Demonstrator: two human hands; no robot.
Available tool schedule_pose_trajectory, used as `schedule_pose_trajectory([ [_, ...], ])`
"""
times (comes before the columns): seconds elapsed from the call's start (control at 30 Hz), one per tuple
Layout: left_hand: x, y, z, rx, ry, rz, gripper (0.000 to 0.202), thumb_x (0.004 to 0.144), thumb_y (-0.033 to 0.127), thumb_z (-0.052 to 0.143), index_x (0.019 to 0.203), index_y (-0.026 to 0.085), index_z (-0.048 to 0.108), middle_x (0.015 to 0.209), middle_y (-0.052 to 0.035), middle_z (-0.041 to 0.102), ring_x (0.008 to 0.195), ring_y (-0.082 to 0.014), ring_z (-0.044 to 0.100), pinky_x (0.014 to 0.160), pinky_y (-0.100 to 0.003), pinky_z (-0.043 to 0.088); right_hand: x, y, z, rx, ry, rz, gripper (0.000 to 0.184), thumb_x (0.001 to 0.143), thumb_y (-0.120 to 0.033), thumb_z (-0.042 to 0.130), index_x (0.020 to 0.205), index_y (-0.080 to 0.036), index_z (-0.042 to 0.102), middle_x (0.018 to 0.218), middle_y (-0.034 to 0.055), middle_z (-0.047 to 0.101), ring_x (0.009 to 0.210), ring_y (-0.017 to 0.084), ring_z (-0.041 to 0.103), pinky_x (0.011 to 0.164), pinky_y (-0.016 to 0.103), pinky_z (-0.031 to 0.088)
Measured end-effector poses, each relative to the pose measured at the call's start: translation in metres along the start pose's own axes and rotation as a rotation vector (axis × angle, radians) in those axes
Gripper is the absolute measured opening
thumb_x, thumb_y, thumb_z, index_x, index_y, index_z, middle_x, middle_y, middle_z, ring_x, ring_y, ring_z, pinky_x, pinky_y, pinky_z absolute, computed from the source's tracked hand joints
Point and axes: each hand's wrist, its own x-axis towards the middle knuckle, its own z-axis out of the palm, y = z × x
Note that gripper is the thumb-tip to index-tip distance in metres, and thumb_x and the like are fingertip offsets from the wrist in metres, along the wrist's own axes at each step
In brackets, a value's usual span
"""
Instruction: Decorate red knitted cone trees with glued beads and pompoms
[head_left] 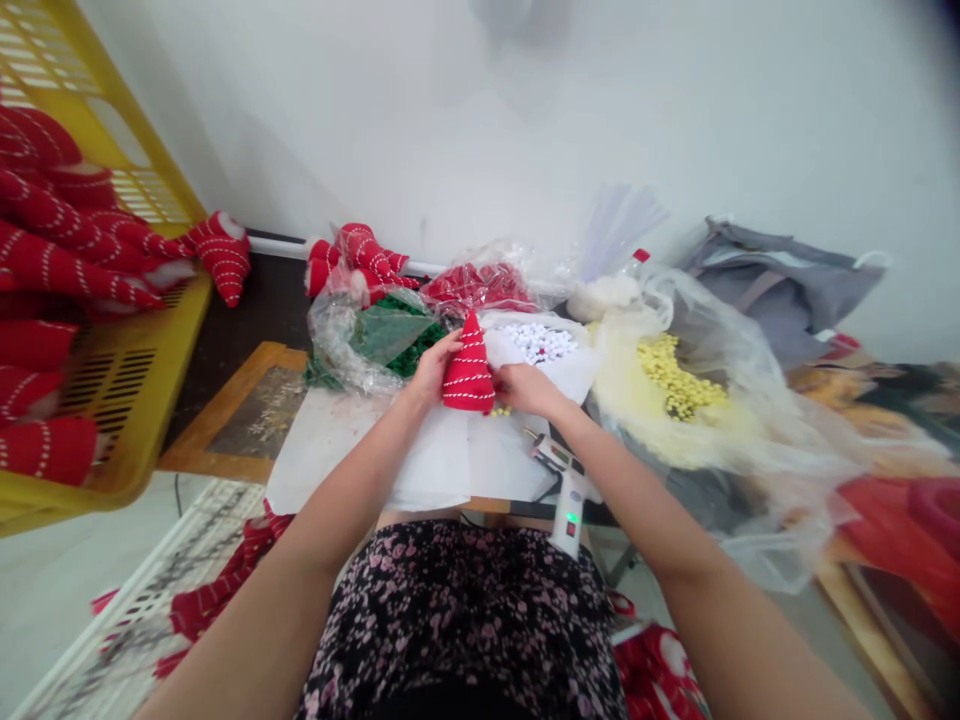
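Note:
Upright over the white sheet (360,450) stands a red cone-shaped knitted hat (469,375) with white dashed stitching. My left hand (432,370) is closed on its left side. At the hat's right edge, my right hand (527,388) has its fingers pinched together; what they hold, if anything, is too small to make out. A few yellow beads (502,411) show below those fingers. Under my right forearm lies a white glue gun (570,500) with a lit green light, its nozzle pointing toward the sheet.
Behind my hands are bags of green pieces (397,335), red pieces (480,288) and white beads (540,343). Yellow beads (679,380) fill a plastic bag at right. A yellow crate (172,380) of red striped hats stands left. A grey bag (787,280) leans against the wall.

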Motion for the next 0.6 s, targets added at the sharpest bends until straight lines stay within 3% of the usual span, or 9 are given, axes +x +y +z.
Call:
schedule_pose_trajectory([
  [0.13,0.001,0.0,0.0,-0.011,0.021,0.003,0.068,0.067,0.018,0.065,0.135,0.014,0.069,0.119,-0.0084,0.081,0.113,-0.0319,0.075,0.103,-0.043,0.058,0.003,0.009,-0.002,0.1,0.034,0.005,0.025,0.09,-0.01,0.066,0.104,-0.018,0.085,0.097,0.0056,0.085,0.089,0.021,0.077,0.084,0.028,0.054],
  [0.33,0.001,-0.002,0.0,0.013,0.004,-0.018,0.07,0.068,0.018,0.066,0.138,0.015,0.068,0.12,-0.0077,0.081,0.111,-0.0312,0.075,0.103,-0.044,0.058,-0.003,0.027,-0.019,0.504,0.274,-0.034,0.013,0.086,-0.025,0.077,0.093,-0.022,0.086,0.093,0.0053,0.085,0.083,0.023,0.076,0.084,0.036,0.059],
  [0.47,0.001,-0.005,-0.001,0.05,-0.015,-0.029,0.063,0.068,0.019,0.066,0.13,0.018,0.073,0.119,-0.0064,0.081,0.111,-0.0322,0.075,0.103,-0.045,0.058,-0.012,0.012,-0.029,0.708,0.445,-0.107,0.021,0.085,-0.037,0.079,0.098,-0.021,0.082,0.1,0.0073,0.083,0.086,0.023,0.074,0.081,0.037,0.059],
  [0.6,0.003,-0.011,-0.005,0.071,-0.039,-0.017,0.054,0.066,0.019,0.068,0.118,0.019,0.077,0.115,-0.0052,0.081,0.114,-0.033,0.073,0.103,-0.045,0.056,-0.017,-0.016,-0.037,0.698,0.497,-0.157,0.017,0.082,-0.034,0.081,0.089,-0.021,0.075,0.084,0.0019,0.077,0.07,0.017,0.065,0.069,0.031,0.053],
])
